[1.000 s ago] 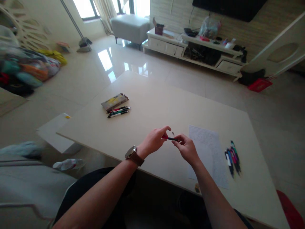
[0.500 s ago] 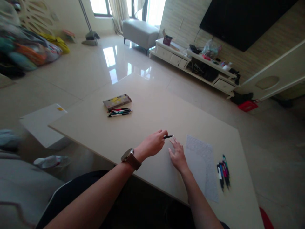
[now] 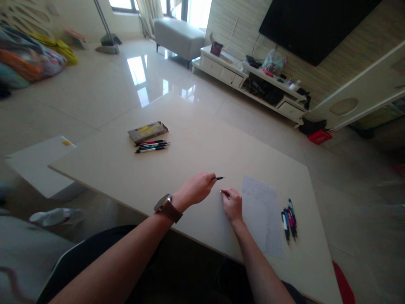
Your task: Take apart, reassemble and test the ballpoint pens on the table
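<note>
My left hand (image 3: 196, 188), with a watch on the wrist, is closed on a dark pen (image 3: 219, 178) whose tip points right. Just to the right, my right hand (image 3: 232, 204) rests low over the table with thumb and fingers pinched together. A tiny pale piece shows at its fingertips, too small to name. Beside and partly beneath the right forearm lies a written sheet of paper (image 3: 261, 211). Several pens (image 3: 289, 220) lie in a bunch to the right of the sheet. At the far left are another group of pens (image 3: 152, 146) and a pen box (image 3: 148, 132).
Both hands work over a pale table (image 3: 202, 143). Beyond it stand a grey bench (image 3: 179, 36) and a white TV cabinet (image 3: 224, 72). A white box (image 3: 41, 162) and a plastic bottle (image 3: 57, 216) are left of the table.
My right hand has gone from spread fingers to a pinch and drawn slightly toward me. The left hand keeps the pen. The view has shifted a little, moving the scene left.
</note>
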Motion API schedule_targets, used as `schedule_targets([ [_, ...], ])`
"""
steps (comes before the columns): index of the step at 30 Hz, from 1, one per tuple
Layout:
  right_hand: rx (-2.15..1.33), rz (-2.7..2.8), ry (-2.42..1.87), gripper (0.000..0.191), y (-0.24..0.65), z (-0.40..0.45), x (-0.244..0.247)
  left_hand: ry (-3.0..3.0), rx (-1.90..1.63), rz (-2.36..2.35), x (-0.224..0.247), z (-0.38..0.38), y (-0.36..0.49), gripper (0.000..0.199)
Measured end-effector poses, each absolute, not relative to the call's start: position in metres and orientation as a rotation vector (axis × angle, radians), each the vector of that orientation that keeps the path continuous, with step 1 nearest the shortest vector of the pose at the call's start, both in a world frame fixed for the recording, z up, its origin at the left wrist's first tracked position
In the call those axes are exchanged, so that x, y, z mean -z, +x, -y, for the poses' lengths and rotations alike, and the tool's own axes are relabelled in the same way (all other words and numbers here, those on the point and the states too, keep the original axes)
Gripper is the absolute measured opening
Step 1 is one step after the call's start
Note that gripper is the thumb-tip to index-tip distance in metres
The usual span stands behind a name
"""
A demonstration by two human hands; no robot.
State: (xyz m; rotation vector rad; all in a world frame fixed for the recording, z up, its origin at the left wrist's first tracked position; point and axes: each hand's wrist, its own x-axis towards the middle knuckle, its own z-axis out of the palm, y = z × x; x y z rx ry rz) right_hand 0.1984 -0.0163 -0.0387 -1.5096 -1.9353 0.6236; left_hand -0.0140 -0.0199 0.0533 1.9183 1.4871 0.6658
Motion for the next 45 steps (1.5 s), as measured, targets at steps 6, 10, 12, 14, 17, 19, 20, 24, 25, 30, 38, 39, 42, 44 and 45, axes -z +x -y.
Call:
schedule_targets([
  [6,-0.876,1.544,-1.43,0.018,0.212,0.014,0.002,1.986,-0.641,-1.448,-0.062,0.026,-0.003,0.026],
  [10,-0.983,1.402,-1.385,0.024,0.226,0.016,-0.017,2.064,-0.598,-1.436,-0.061,0.028,0.008,0.03],
  [12,-0.978,1.421,-1.393,0.028,0.232,0.018,-0.025,2.099,-0.552,-1.458,-0.057,0.028,0.014,0.032],
  [14,-0.924,1.496,-1.433,0.032,0.238,0.019,-0.03,2.123,-0.534,-1.471,-0.052,0.026,0.02,0.031],
  [17,-0.876,1.551,-1.509,0.037,0.243,0.018,-0.035,2.127,-0.545,-1.482,-0.047,0.02,0.027,0.032],
  [19,-0.915,1.499,-1.528,0.039,0.246,0.015,-0.036,2.115,-0.539,-1.496,-0.046,0.016,0.029,0.034],
  [20,-0.945,1.461,-1.525,0.04,0.247,0.013,-0.035,2.108,-0.536,-1.501,-0.046,0.014,0.03,0.034],
  [24,-1.048,1.307,-1.456,0.04,0.247,0.008,-0.034,2.102,-0.543,-1.477,-0.044,0.007,0.035,0.035],
  [25,-1.062,1.27,-1.435,0.038,0.247,0.007,-0.033,2.106,-0.541,-1.468,-0.043,0.006,0.036,0.035],
  [30,-1.12,1.169,-1.357,0.032,0.243,0.007,-0.028,2.135,-0.532,-1.428,-0.042,0.007,0.041,0.035],
  [38,-1.179,1.211,-1.325,0.027,0.229,0.014,-0.028,2.171,-0.528,-1.389,-0.045,0.016,0.039,0.036],
  [39,-1.19,1.215,-1.324,0.027,0.228,0.015,-0.029,2.171,-0.529,-1.39,-0.045,0.017,0.039,0.036],
  [42,-1.222,1.217,-1.324,0.027,0.227,0.017,-0.03,2.178,-0.534,-1.39,-0.045,0.019,0.038,0.035],
  [44,-1.236,1.233,-1.334,0.028,0.227,0.019,-0.03,2.186,-0.534,-1.379,-0.046,0.02,0.036,0.035],
  [45,-1.238,1.245,-1.342,0.029,0.227,0.019,-0.03,2.192,-0.532,-1.369,-0.047,0.021,0.036,0.034],
])
